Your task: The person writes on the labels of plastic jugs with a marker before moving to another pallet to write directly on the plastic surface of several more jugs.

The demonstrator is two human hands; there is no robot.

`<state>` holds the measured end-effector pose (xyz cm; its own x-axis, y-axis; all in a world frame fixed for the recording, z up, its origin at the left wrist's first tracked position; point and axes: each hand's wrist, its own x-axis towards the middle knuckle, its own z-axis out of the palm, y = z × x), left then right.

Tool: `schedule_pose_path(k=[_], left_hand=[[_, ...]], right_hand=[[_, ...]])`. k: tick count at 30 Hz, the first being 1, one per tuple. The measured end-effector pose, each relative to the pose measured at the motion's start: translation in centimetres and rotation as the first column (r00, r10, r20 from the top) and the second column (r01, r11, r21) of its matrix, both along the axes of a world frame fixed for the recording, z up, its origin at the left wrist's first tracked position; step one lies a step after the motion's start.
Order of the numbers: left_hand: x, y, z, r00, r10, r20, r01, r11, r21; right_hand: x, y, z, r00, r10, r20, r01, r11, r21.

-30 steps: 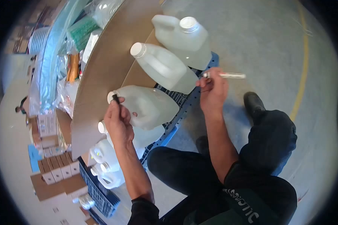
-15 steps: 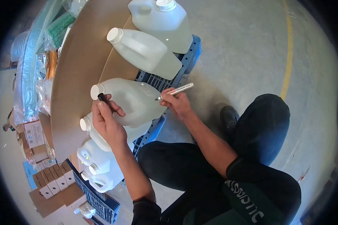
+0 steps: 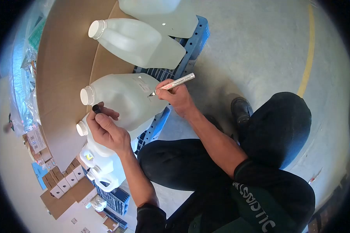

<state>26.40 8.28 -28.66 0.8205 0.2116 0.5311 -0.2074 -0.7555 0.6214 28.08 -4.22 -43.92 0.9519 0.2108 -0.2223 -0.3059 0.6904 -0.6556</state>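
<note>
A white marker (image 3: 184, 79) is gripped in my right hand (image 3: 175, 97), its dark tip at the side of a translucent jug (image 3: 124, 97) near a small label and a short dark mark. My left hand (image 3: 108, 128) pinches a small black cap (image 3: 96, 109) beside that jug's white lid (image 3: 87, 95). The jug stands on a blue pallet (image 3: 157, 126). Another jug with a white cap (image 3: 140, 42) is just beyond it, and a further one (image 3: 79, 128) is partly behind my left hand.
A tall cardboard sheet (image 3: 66, 66) stands along the jugs' left side. More jugs (image 3: 107, 167) are at the lower left, near stacked boxes (image 3: 64, 186). A large jug (image 3: 163, 15) is at the top. A yellow line (image 3: 308, 58) crosses the floor at the right.
The marker tip has moved left over the jug's side, where a short dark mark now shows. The view has shifted, so the jugs appear further left and larger. Both hands keep their holds.
</note>
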Motion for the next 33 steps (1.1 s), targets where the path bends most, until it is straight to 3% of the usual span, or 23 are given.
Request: schedule_pose_path(k=[5, 7, 19, 33], left_hand=[[0.1, 0.2, -0.1, 1.000, -0.002, 0.021, 0.001, 1.000, 0.031], [0.0, 0.3, -0.1, 1.000, -0.006, 0.005, 0.005, 0.999, 0.041], [0.0, 0.5, -0.2, 1.000, -0.017, 0.007, 0.016, 0.999, 0.029], [0.0, 0.3, 0.0, 1.000, -0.010, 0.008, 0.010, 0.998, 0.057]], right_hand=[[-0.2, 0.1, -0.5, 0.998, -0.034, -0.047, 0.035, 0.999, 0.029], [-0.1, -0.2, -0.5, 0.999, 0.023, -0.046, -0.024, 1.000, -0.014], [0.1, -0.1, -2.0, 0.999, 0.006, -0.044, -0.011, 0.994, -0.111], [-0.1, 0.1, -3.3, 0.995, -0.024, -0.102, 0.014, 0.995, -0.095]])
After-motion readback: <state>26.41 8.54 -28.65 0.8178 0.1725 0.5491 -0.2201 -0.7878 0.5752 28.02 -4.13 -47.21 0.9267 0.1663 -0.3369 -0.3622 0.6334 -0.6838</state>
